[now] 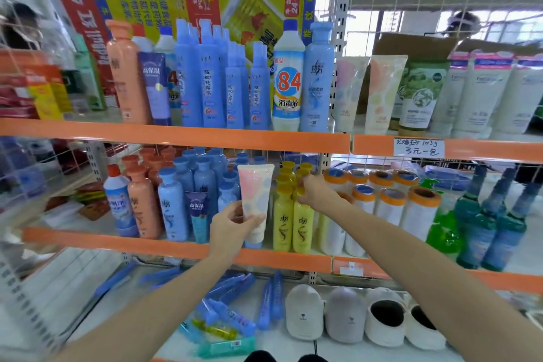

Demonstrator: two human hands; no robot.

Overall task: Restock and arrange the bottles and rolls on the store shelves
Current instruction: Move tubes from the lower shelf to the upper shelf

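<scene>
At the middle shelf of a store's toiletries bay, a pastel tube (255, 200) stands cap-down in a person's left hand (232, 225), the fingers closed around its lower half just in front of the orange shelf edge (176, 247). The tube sits between a small blue tube (197, 216) and a block of yellow bottles (292, 214), whose caps the right hand (316, 192) is touching; whether those fingers actually grip a bottle or only press against it cannot be told from this angle. Beyond the yellow bottles stand rolls (390, 203) with orange ends, then green bottles (487, 229). Matching pastel tubes (367, 91) stand on the shelf above, to the right, which suggests this one is out of place. The risk appears to lie with the right hand: the yellow bottles are tall and tightly packed, and a sideways nudge could topple one into the rolls or off the front edge. The tube, standing on its narrow cap, would likely tip if released without support.
</scene>
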